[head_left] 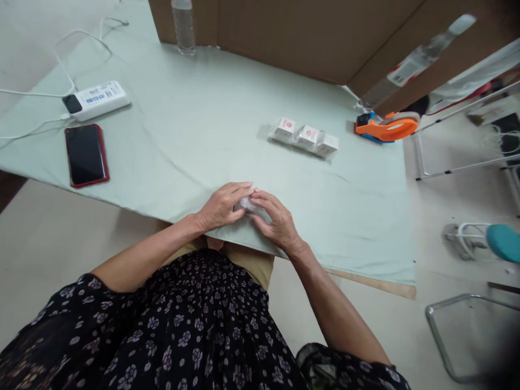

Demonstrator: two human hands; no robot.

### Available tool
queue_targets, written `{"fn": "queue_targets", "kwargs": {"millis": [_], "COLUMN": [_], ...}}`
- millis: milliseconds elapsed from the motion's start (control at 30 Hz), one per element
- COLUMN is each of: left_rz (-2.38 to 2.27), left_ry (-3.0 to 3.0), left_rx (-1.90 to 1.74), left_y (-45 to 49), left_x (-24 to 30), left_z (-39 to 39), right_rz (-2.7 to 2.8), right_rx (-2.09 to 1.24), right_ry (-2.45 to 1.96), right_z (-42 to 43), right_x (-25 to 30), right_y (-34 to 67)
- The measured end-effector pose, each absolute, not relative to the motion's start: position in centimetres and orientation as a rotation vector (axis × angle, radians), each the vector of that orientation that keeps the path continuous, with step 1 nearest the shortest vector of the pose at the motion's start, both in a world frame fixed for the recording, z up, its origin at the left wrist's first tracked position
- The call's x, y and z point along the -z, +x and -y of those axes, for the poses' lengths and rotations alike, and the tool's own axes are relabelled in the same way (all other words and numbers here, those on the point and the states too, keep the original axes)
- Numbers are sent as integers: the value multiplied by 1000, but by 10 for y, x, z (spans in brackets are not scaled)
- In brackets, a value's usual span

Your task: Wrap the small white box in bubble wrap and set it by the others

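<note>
My left hand [222, 206] and my right hand [275, 221] meet at the near edge of the table. Both are curled around a small clear-wrapped pack [245, 204], of which only a sliver shows between the fingers. Farther out on the pale green tablecloth [195, 135] lies a clear-wrapped row of three small white boxes with red marks [305, 137], apart from both hands.
A red-cased phone [86, 155] and a white power bank [97, 99] with cables lie at the left. An orange tape dispenser [385, 127] sits at the right beside a tilted bottle [414, 62]. Another bottle [183, 26] stands against a cardboard wall [292, 32]. Metal chair frames [450, 325] stand on the right.
</note>
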State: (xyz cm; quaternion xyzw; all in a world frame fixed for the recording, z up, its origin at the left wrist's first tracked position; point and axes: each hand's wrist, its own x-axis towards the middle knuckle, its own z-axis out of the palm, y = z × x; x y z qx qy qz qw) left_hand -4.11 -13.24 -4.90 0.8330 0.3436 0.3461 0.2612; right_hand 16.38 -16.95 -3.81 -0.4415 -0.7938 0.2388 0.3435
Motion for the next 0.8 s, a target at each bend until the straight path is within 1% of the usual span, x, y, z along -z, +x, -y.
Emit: {"fn": "queue_targets", "kwargs": {"millis": [67,133,300,400,533,700,800], "left_rz": [-982,-1073,-1163,-1125,-1043,-793,-780], "left_ry": [2143,1973,1430,1209,1135,1130,1163], "left_rx": [-961,-895,-604,-558,-520,-426,-453], "left_y": [-36,-34,-36,-39,-44,-58,-62], "left_x": [41,28,3,3,7,6,6], "left_z": [129,126,125,127,130,138,147], "right_rz": [2046,2009,1898,1878,1806,1703,1719], "right_rx": [-623,-690,-1163,-1296,-1311,-1450,-1455], "right_ry": [-1150,-1159,-1179,-1158,-1204,-1231,-1242], "right_z": [161,152,147,153,161,164,165], "right_x": [33,25,5,3,3,-1,-2], "right_y": [164,164,168,170,167,165,167]}}
